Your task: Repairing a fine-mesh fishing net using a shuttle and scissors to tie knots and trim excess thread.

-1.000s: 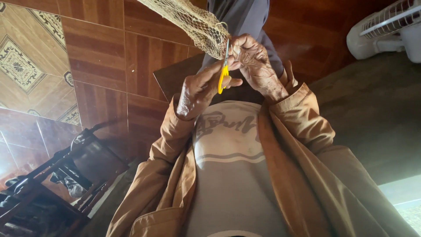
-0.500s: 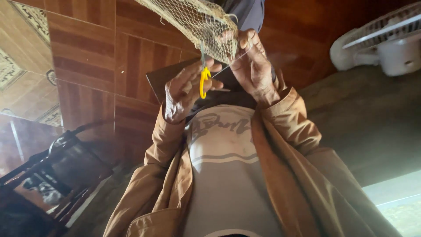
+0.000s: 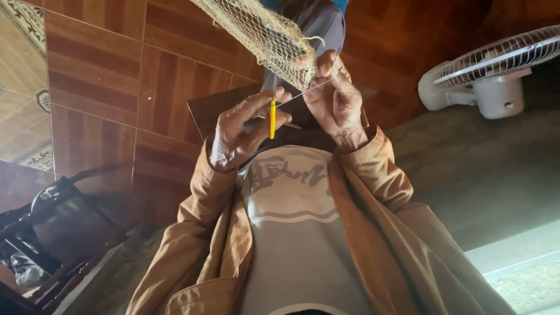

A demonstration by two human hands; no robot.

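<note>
A beige mesh net (image 3: pixel 262 29) hangs down from the top of the view. My right hand (image 3: pixel 333 96) pinches the net's lower edge together with a thin pale thread (image 3: pixel 309 90). That thread runs taut across to my left hand (image 3: pixel 239 131), which grips a slim yellow netting needle (image 3: pixel 272 116) held upright just below the net. Both hands are raised in front of my chest, a little apart. I wear a tan jacket (image 3: pixel 373 204) over a grey printed shirt (image 3: pixel 291 233).
A white fan (image 3: pixel 496 76) stands at the right. Reddish-brown tiles (image 3: pixel 93 70) fill the background, with a dark flat board (image 3: pixel 213 108) behind my hands. A dark metal frame (image 3: pixel 52 233) sits at the lower left. Grey ground (image 3: pixel 484 175) lies at the right.
The yellow needle has come down and left, away from the net, and the thread now stretches taut between my hands. The view has shifted, showing more of the fan.
</note>
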